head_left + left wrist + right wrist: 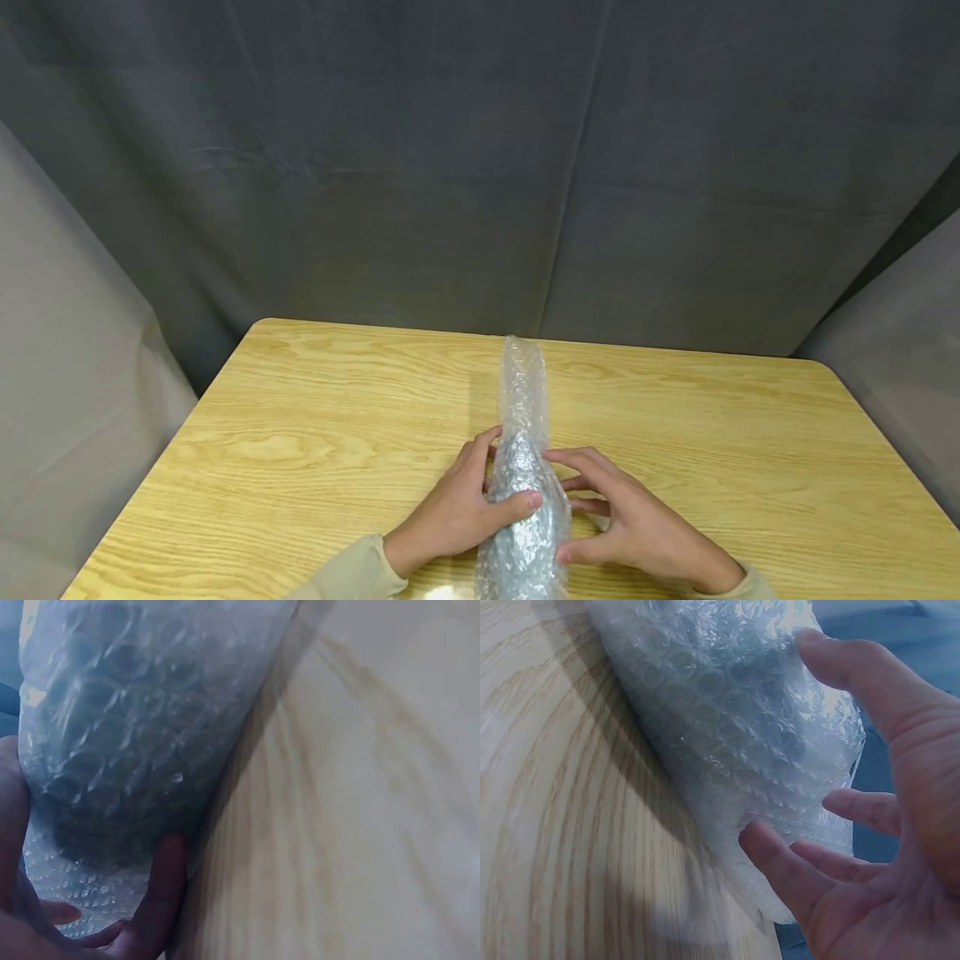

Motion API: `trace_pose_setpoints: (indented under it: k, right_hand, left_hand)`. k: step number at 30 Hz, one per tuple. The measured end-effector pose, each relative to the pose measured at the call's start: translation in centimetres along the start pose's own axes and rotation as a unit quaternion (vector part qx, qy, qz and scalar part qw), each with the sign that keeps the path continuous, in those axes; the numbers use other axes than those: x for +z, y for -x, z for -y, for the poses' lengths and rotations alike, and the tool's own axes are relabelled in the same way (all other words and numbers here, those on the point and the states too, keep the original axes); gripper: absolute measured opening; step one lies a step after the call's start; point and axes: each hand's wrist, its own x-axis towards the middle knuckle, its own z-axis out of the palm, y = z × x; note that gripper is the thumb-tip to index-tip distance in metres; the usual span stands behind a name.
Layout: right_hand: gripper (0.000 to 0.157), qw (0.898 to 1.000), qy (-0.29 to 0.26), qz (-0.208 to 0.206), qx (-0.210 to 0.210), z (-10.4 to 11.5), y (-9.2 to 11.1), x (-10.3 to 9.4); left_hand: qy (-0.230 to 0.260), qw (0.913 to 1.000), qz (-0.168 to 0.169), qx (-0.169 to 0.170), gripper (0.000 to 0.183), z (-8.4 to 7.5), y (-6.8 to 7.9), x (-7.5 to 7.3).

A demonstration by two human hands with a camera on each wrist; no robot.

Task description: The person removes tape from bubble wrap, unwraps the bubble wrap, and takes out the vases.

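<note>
A long object rolled in clear bubble wrap point(528, 542) lies at the front middle of the table, a flat tail of wrap pointing to the far edge. Something bluish-grey shows through the bubbles; its kind is hidden. My left hand point(465, 508) grips the bundle from the left, thumb across its top and fingers down its side. On the other side my right hand point(633, 521) has its fingers spread and loosely bent, the tips at the wrap's edge. In the right wrist view, the thumb point(870, 671) lies against the bubble wrap point(720, 720), with the palm apart from it.
The wood-grain table point(300, 433) has rounded far corners. Behind it hangs a dark grey curtain point(420, 183), with paler cloth point(67, 375) at the left and more grey cloth point(900, 358) at the right.
</note>
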Motion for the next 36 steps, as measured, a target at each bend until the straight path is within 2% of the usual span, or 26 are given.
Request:
trace_pose_setpoints:
  k: [5,8,11,17,23,36]
  right_hand:
    - [0.086,1.0,0.025,0.0,-0.009,-0.1,-0.1,0.0]
    - [0.078,0.998,0.061,-0.014,-0.023,-0.2,-0.3,0.0]
    - [0.064,0.994,0.087,-0.055,-0.032,-0.2,-0.6,0.1]
    - [0.041,0.979,0.131,-0.148,-0.044,0.1,-1.4,0.2]
    - [0.029,0.96,0.142,-0.228,-0.085,0.5,-2.5,0.3]
    - [0.023,0.934,0.22,-0.264,-0.093,1.7,-5.0,1.0]
  left_hand:
    - [-0.002,1.0,0.001,-0.003,0.097,0.1,0.1,0.0]
    - [-0.008,0.9999,-0.001,-0.014,0.099,0.2,0.3,-0.1]
    - [-0.018,0.9996,-0.003,-0.022,0.101,0.1,0.3,-0.2]
    - [-0.025,0.9993,-0.006,-0.026,0.102,-0.1,0.0,0.0]
    - [-0.025,0.9993,-0.01,-0.028,0.101,0.0,-0.1,0.1]
    - [-0.029,0.9992,-0.009,-0.027,0.102,-0.1,0.1,0.2]
